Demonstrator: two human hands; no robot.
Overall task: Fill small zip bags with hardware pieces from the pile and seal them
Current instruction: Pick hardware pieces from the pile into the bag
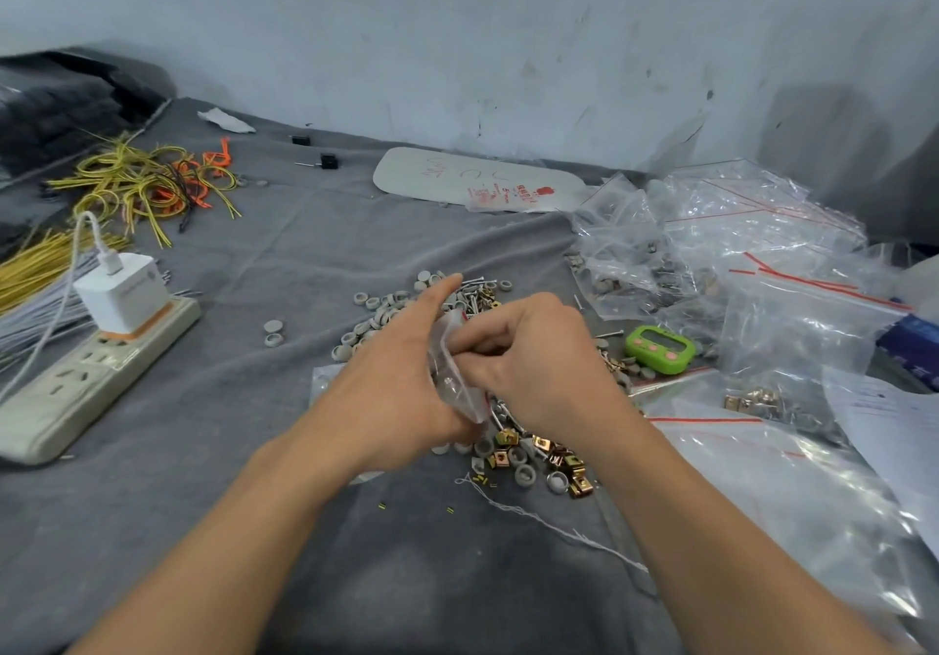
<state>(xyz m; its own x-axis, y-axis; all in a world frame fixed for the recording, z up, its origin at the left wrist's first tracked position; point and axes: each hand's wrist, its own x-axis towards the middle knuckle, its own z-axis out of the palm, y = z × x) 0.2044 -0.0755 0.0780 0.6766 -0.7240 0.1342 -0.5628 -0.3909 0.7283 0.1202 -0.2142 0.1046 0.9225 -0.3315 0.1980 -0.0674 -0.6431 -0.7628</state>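
A small clear zip bag (pixel 452 375) is held upright between both hands above the pile of hardware pieces (pixel 528 456), which holds grey rings, brass clips and screws on the grey cloth. My left hand (pixel 391 390) cradles the bag from the left, index finger stretched out over the pile. My right hand (pixel 533 360) pinches the bag's edge with curled fingers. A few small pieces show inside the bag. Much of the pile is hidden under my hands.
Filled and empty zip bags (pixel 762 268) heap up at the right, with a green timer (pixel 659 348) beside them. A power strip with a white charger (pixel 96 344) lies at the left, yellow wires (pixel 142 187) behind it. A white thread (pixel 549 522) trails near the pile.
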